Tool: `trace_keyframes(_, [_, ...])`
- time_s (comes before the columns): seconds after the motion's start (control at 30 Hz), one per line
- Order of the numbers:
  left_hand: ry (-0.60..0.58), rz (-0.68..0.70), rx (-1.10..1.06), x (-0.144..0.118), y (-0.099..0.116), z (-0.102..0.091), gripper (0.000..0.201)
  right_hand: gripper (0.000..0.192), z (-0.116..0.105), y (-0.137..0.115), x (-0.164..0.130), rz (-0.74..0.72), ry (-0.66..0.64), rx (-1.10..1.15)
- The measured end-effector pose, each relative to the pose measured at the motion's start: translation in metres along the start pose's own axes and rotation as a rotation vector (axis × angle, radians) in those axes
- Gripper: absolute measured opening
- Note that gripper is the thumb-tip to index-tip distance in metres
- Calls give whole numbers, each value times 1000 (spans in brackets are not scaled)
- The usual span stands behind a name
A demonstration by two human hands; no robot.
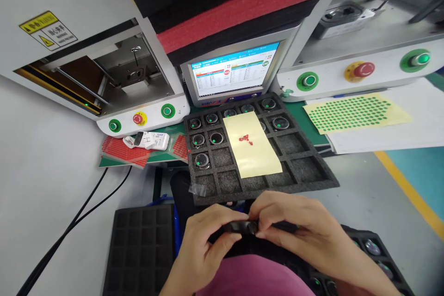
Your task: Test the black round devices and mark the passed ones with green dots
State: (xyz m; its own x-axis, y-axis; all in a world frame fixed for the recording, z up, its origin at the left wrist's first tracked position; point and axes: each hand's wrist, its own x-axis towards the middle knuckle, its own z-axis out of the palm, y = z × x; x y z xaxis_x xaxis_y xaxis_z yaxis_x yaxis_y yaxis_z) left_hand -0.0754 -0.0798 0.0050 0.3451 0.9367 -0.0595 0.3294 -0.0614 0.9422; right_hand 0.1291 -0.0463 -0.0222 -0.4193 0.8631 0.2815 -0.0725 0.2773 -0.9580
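Note:
Both hands meet low in the middle of the view, over my lap. My left hand (204,240) and my right hand (294,226) pinch a small dark round part (243,227) between their fingertips; most of it is hidden by the fingers. Just beyond them lies a black foam tray (312,173) with square pockets. Several round watch-like parts (201,160) with green dots sit in its far and left pockets. A yellow backing sheet (253,157) with small red stickers (245,138) lies across the tray's middle.
An empty black foam tray (138,245) is at lower left, another with round parts (373,247) at lower right. A monitor (232,71) stands behind, flanked by two machines with green and red buttons. A sheet of green dots (354,111) lies at right. A white scanner (149,139) and red sticker sheets lie at left.

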Motion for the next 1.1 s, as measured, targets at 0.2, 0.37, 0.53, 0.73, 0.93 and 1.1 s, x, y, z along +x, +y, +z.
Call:
trace_keyframes(0.2, [36,37,5,2,0,1,30,12,10,4,-6,-39,166,40])
trace_keyframes(0.37, [48,49,-2,2,-2,2,28,13,19,5,-8,-87,278,-14])
trace_keyframes(0.53, [42,53,-19,1,-6,1,26,10,17,3,-6,-156,266,-92])
trace_keyframes(0.73, [-91,-4,-93,4,-8,-2,21,16,2,-2,-5,-146,-41,-164])
trace_keyframes(0.93, [-1,53,-28,-2,-10,7,23,14,6,0,-15,-161,-4,-409])
trace_keyframes(1.1, [53,199,46,-4,-14,11,35,11,22,9,-18,-251,186,-378])
